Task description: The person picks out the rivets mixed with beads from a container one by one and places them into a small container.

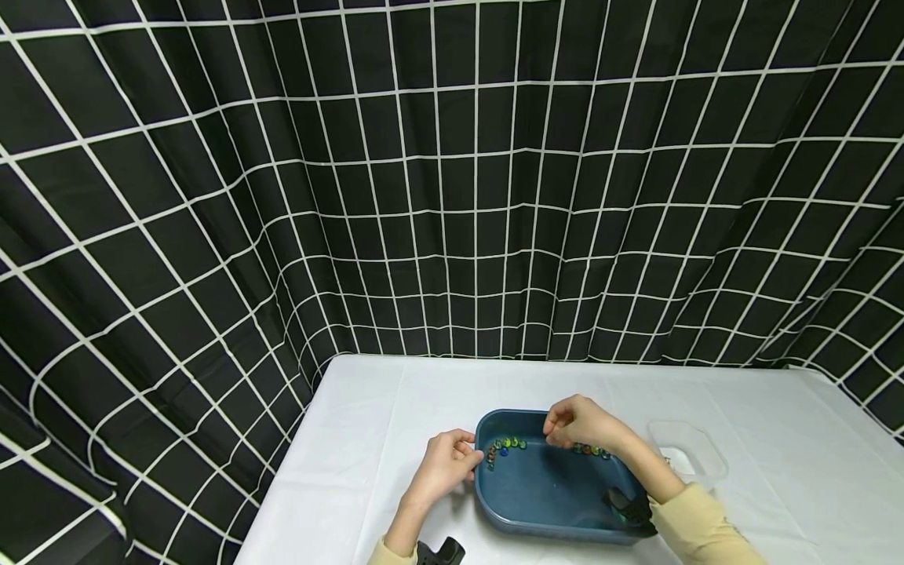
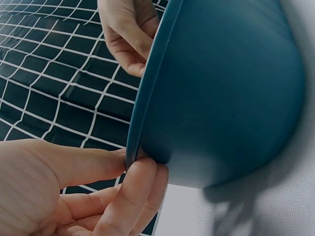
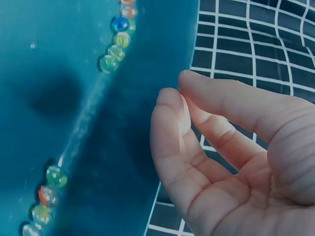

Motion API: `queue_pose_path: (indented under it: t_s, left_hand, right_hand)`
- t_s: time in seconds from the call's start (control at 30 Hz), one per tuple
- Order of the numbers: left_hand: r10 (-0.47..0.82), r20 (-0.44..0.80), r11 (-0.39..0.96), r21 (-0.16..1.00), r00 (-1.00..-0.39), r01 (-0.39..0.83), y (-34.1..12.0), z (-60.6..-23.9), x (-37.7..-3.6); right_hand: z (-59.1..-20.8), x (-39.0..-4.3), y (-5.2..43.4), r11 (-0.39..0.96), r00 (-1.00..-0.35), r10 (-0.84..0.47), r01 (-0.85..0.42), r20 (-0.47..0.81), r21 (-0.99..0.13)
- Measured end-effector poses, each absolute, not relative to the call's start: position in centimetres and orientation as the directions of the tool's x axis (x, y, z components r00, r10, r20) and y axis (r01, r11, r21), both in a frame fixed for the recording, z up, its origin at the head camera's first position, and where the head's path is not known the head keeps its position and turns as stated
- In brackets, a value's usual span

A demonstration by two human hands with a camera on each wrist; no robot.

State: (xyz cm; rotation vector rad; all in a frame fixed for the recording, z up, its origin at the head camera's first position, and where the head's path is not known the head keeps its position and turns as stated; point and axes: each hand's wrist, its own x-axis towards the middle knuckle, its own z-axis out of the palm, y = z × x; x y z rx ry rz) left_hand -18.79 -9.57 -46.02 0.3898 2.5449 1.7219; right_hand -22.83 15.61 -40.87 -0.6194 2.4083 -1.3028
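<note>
Centrally on the white table sits a dark teal plastic tray, rectangular with rounded corners, a thin rolled rim and smooth matte walls. From the left wrist view its outer wall curves down from the rim to a narrower base and throws a soft shadow on the cloth. Small glass marbles lie inside along the far wall in two short rows: one row near the far left corner, green, blue and orange, and a second row further right, beneath the right hand. The right wrist view shows them clear-bodied with coloured swirls, lined up where floor meets wall.

Left hand: grip grasping the tray's left rim near the far corner, thumb on top of the edge, fingers curled beneath it.

Right hand: held above the tray's far wall, over the right-hand row of marbles. Fingers loosely bent, thumb near the fingertips; grip released, nothing held between them.

Right of the tray, just apart from it, a clear plastic container stands on the table. Black curtain with white grid hangs behind.
</note>
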Motion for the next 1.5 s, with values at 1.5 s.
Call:
queue_pose_path:
  t_s: [1.5]
  left_hand:
    - [0.236,0.093,0.34,0.925,-0.967,0.172,-9.6,-45.7,-18.7]
  right_hand:
    - [-43.1,-23.5,10.5,0.511,-0.795,-0.6,-0.293,-0.092,-0.808]
